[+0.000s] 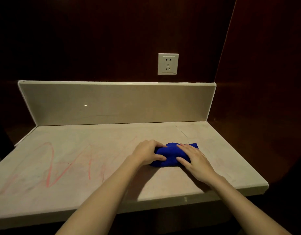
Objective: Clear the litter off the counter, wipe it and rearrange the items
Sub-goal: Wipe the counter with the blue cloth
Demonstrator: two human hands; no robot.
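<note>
The left hand (147, 152) gripped the left end of the cloth (170, 154), fingers curled over its top and thumb tucked along its near side, while the right hand (191, 158) lay flat on the right end, fingers straight and pressing down rather than clasping. The cloth, a bunched blue pad, sat on the counter (112, 167) right of centre, about midway between the front edge and the backsplash (112, 102). No litter or other items showed on the stone, so the step in hand looked to be the wipe. Red marks (51, 168) zigzagged across the left half of the counter, well apart from the cloth, with fainter pink streaks nearer the middle; the patch around the hands looked almost free of them. To do the step well, the pad probably needed to travel left in firm overlapping passes, weight kept over the flat hand so the cloth did not roll up, with extra rubbing where the red lines were strongest. Turning to a fresh face of the cloth now and then would likely keep pigment from smearing back. A thin crack (182, 132) ran from the back corner toward the cloth and called for no scrubbing. A socket (168, 64) sat on the dark wall above the backsplash, well apart from the work.
</note>
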